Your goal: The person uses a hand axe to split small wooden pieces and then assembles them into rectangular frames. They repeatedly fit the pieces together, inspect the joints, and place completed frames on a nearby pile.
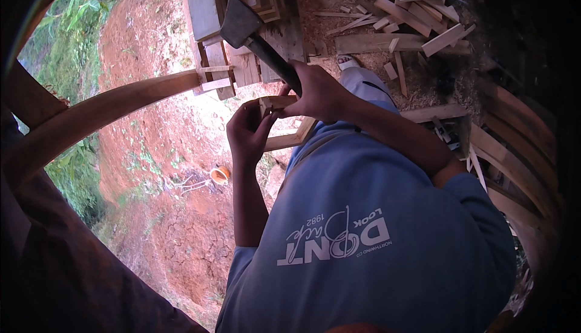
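My right hand (pixel 319 93) is closed around the dark handle of a hatchet (pixel 241 22). Its broad grey head points up and to the left, over the edge of a wooden bench. My left hand (pixel 247 128) grips a corner of a small wooden frame (pixel 282 143) with thumb and fingers. The frame is made of pale strips and sits close against the front of my blue shirt. The fingertips of my right hand come down near the frame's upper strip, and whether they press on it I cannot tell. Part of the frame is hidden behind my hands.
The wooden bench (pixel 245 67) with boards on it stands ahead. A heap of wood offcuts (pixel 417 9) lies on the ground at the upper right. A curved timber (pixel 115 104) crosses on the left. An orange container (pixel 219 175) lies on reddish soil. More curved timbers (pixel 514 157) stand at right.
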The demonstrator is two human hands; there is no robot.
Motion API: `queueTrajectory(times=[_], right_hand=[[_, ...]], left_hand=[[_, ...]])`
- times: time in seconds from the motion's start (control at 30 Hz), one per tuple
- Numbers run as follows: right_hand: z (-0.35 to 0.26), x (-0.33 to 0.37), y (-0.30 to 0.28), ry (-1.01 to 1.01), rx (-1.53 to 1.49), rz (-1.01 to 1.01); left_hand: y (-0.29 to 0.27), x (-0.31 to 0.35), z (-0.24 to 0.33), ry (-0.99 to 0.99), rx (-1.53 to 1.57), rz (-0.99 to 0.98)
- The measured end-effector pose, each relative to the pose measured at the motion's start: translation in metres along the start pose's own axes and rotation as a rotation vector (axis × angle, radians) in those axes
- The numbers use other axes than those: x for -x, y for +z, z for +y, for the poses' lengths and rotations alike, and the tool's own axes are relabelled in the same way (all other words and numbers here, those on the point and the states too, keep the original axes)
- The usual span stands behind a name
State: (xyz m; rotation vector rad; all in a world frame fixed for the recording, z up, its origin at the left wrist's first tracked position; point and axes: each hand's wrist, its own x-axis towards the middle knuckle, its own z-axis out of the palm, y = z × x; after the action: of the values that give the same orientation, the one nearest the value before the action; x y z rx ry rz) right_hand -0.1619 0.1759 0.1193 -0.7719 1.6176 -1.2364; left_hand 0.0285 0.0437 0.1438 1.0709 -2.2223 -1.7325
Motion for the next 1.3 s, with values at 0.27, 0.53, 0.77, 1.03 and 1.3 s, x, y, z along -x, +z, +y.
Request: queueTrajectory(times=[0.27,0.53,0.77,1.03,1.3], right_hand=[[0.001,0.004,-0.001,-0.068,-0.004,0.018],[-0.013,0.013,-0.01,-0.02,-0.023,0.008],[-0.012,0.016,-0.009,-0.062,-0.02,0.026],[0.0,0.016,-0.004,-0.078,0.005,0.049],[0.006,0.019,-0.003,-0.082,-0.004,0.063]], left_hand=[[0.003,0.002,-0.001,0.045,0.045,0.004],[0.007,0.007,0.002,0.032,0.109,-0.017],[0.007,0.009,-0.005,0.02,0.146,-0.034],[0.008,0.012,-0.01,0.006,0.155,-0.041],[0.014,0.012,-0.007,0.03,0.146,-0.029]])
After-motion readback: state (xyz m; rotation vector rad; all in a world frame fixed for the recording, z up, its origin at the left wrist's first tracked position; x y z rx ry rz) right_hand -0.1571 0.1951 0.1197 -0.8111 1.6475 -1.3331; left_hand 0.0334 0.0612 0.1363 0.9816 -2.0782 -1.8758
